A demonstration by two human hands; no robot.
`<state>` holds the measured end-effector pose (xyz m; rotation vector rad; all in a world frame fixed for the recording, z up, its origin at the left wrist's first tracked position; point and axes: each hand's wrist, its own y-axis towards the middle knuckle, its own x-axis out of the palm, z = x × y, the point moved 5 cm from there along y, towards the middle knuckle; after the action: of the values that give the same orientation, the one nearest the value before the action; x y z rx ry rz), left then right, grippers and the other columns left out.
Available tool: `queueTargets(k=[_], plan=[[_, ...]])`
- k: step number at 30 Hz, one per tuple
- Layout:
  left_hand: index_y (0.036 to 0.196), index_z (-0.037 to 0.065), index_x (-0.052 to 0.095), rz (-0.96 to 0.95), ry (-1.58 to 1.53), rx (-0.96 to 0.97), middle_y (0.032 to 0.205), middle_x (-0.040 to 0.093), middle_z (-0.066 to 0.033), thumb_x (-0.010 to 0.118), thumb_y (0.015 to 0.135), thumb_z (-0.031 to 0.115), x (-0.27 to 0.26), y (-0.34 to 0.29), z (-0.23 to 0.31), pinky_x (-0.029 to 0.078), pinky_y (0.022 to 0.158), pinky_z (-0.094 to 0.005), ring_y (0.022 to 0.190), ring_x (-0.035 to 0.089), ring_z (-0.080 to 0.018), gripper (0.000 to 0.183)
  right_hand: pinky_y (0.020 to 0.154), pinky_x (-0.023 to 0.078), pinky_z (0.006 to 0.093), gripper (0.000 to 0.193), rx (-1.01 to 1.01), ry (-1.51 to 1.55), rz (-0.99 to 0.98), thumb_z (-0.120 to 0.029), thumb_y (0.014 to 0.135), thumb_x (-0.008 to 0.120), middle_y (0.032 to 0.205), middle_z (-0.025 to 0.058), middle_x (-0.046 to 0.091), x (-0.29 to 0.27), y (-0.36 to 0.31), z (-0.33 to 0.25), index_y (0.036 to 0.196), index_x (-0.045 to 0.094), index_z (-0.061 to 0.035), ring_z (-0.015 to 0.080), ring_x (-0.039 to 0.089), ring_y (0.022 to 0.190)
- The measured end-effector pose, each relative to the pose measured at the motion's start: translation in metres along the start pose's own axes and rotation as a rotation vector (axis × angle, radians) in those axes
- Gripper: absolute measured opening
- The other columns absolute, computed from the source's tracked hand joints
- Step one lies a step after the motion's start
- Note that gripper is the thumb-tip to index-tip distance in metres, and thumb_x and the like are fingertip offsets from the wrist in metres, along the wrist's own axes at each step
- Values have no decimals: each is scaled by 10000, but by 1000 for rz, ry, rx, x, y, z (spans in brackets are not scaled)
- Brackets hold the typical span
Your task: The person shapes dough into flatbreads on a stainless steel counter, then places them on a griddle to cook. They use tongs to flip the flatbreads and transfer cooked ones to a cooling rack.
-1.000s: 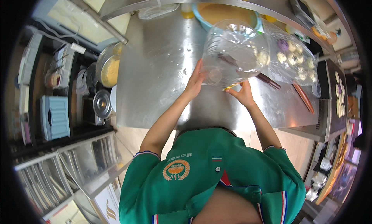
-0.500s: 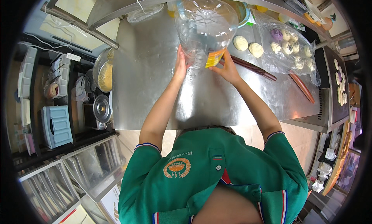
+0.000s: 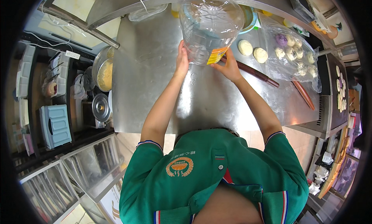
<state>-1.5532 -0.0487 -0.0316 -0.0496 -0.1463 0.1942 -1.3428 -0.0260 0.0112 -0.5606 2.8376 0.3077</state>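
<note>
A large clear plastic jug [image 3: 209,26] with a yellow and orange label is held between my two hands, its ribbed base turned up and toward me. My left hand [image 3: 182,61] grips its left side, fingers partly hidden behind the plastic. On the right side, by the label, my right hand [image 3: 229,65] grips it with the thumb below. Just right of that hand a dark ridged rolling pin [image 3: 255,73] lies on the steel table [image 3: 151,80]. Two pale dough balls [image 3: 245,47] rest beyond the pin. Behind the jug, a greenish bowl [image 3: 252,20] is partly hidden.
At right, a clear plastic sheet [image 3: 273,67] covers several dough balls; a smooth brown rolling pin [image 3: 303,94] lies near it. A griddle [image 3: 335,96] with dough pieces stands far right. A steel shelf [image 3: 162,1] crosses the back. Left stands a metal bowl [image 3: 99,70].
The jug and both my hands have shifted slightly right and away from me in the picture. My grip on the jug stays the same.
</note>
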Motion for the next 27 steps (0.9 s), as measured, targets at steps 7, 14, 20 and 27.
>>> queueTargets(k=[7,14,20,27], plan=[[1557,218,209,-1,12,4,1465,464,-47,216,951,740,-5,-1,3,462,974,-399,1270,509,-206,800,1042,459,390,1062,-78,-22,43,-110,705,866,1471,147,356,5,-11,-2,1526,197,-29,268,451,1319],[1555,191,218,7,94,60,1483,444,-49,209,952,739,-10,-5,-4,435,1011,-409,1306,475,-218,814,1009,468,389,1056,5,-62,52,-149,727,854,1441,152,406,6,-20,9,1533,184,-21,261,474,1300],[1559,186,218,15,43,6,1532,376,-59,233,944,749,-10,-7,-5,411,1039,-440,1372,402,-231,833,1017,460,387,1068,8,12,42,-126,739,839,1469,146,388,7,-19,2,1549,150,-28,255,460,1322],[1553,149,213,14,-20,-12,1503,377,-85,288,961,713,-9,-10,2,444,1004,-436,1349,403,-249,821,1028,474,403,1043,-42,-19,26,-138,798,806,1487,130,386,8,-17,-9,1561,100,-46,260,483,1304]])
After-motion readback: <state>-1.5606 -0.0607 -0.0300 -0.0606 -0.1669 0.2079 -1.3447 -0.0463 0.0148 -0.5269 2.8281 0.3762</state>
